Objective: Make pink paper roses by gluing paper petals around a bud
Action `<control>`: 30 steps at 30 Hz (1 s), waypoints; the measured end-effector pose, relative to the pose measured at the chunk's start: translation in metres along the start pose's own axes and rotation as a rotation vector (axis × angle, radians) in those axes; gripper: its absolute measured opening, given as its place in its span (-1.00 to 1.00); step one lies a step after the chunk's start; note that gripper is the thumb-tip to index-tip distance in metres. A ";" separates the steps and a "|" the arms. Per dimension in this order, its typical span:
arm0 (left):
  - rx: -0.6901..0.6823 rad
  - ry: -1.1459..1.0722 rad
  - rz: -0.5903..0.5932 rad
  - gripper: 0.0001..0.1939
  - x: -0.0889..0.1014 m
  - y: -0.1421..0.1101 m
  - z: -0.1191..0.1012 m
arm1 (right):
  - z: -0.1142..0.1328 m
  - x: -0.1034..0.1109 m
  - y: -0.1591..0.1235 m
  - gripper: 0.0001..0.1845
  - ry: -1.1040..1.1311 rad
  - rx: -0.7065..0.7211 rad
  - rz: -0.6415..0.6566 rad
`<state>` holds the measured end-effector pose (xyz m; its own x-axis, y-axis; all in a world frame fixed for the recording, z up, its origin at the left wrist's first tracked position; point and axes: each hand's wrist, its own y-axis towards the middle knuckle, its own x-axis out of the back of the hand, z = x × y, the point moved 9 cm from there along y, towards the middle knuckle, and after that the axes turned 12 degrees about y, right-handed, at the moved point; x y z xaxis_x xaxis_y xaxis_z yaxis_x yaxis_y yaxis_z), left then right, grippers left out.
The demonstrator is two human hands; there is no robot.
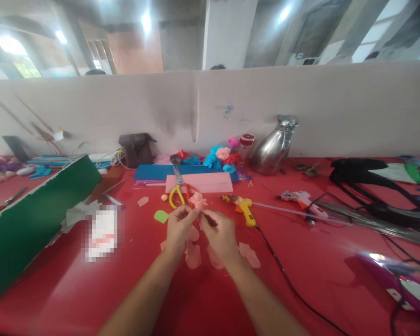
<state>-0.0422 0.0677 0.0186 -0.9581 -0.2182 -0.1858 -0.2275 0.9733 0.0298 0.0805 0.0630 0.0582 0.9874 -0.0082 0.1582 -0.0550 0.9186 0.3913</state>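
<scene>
A small pink paper flower (pixel 198 200) is pinched at its base between the fingertips of my left hand (pixel 180 228) and my right hand (pixel 220 233). Both hands are closed and meet just below the petals. Loose pink paper petals (pixel 193 256) lie on the red table under and around my wrists, with one more pink petal (pixel 249 255) right of my right wrist. Left of my left hand sits a green paper piece (pixel 161 216). Yellow-handled scissors (pixel 177 189) lie behind the flower, and a yellow glue gun (pixel 244 208) rests to the right of my right hand.
Pink paper (pixel 199 182) and a blue sheet (pixel 150 172) lie behind, near finished paper flowers (pixel 224 156). A metal jug (pixel 275 147) stands by the partition. A green board (pixel 38 224) stands at left. At right are another glue gun (pixel 303 201), cords and a purple iron (pixel 395 280).
</scene>
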 end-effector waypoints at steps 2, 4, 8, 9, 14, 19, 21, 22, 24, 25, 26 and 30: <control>-0.037 -0.032 -0.026 -0.76 0.005 0.001 -0.005 | -0.001 0.000 0.000 -0.81 0.010 -0.003 -0.006; -0.107 -0.074 -0.120 -0.80 0.019 0.003 -0.012 | -0.004 0.000 -0.001 -0.82 0.038 -0.047 -0.018; -0.108 -0.058 -0.259 -0.83 0.040 0.007 -0.007 | -0.014 -0.001 -0.002 -0.78 0.168 -0.198 -0.021; -0.054 -0.012 -0.207 -0.84 0.036 0.010 -0.001 | -0.015 -0.002 -0.002 -0.77 0.203 -0.222 -0.016; 0.202 0.042 0.171 -0.93 -0.005 0.009 0.029 | -0.016 -0.009 -0.001 -0.76 0.385 -0.294 0.043; 0.104 -0.061 0.157 -0.87 -0.010 0.006 0.013 | -0.016 -0.010 -0.001 -0.73 0.408 -0.288 0.061; 0.057 -0.067 0.097 -0.86 -0.003 0.007 0.007 | -0.015 -0.011 -0.001 -0.72 0.378 -0.271 0.070; 0.046 -0.074 0.072 -0.86 0.000 0.008 0.006 | -0.015 -0.011 -0.002 -0.73 0.360 -0.262 0.073; 0.036 -0.082 0.025 -0.85 0.006 0.010 0.005 | -0.014 -0.011 -0.002 -0.73 0.322 -0.243 0.073; 0.030 -0.077 0.006 -0.85 0.008 0.010 0.005 | -0.014 -0.011 -0.002 -0.73 0.303 -0.234 0.069; 0.024 -0.068 -0.008 -0.85 0.010 0.010 0.005 | -0.014 -0.010 -0.002 -0.73 0.282 -0.224 0.063; 0.006 -0.054 -0.034 -0.85 0.012 0.010 0.002 | -0.013 -0.008 -0.002 -0.74 0.208 -0.193 0.034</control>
<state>-0.0562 0.0747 0.0150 -0.9390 -0.2472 -0.2390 -0.2585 0.9659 0.0165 0.0746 0.0659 0.0441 0.9958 0.0867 -0.0285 -0.0791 0.9753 0.2060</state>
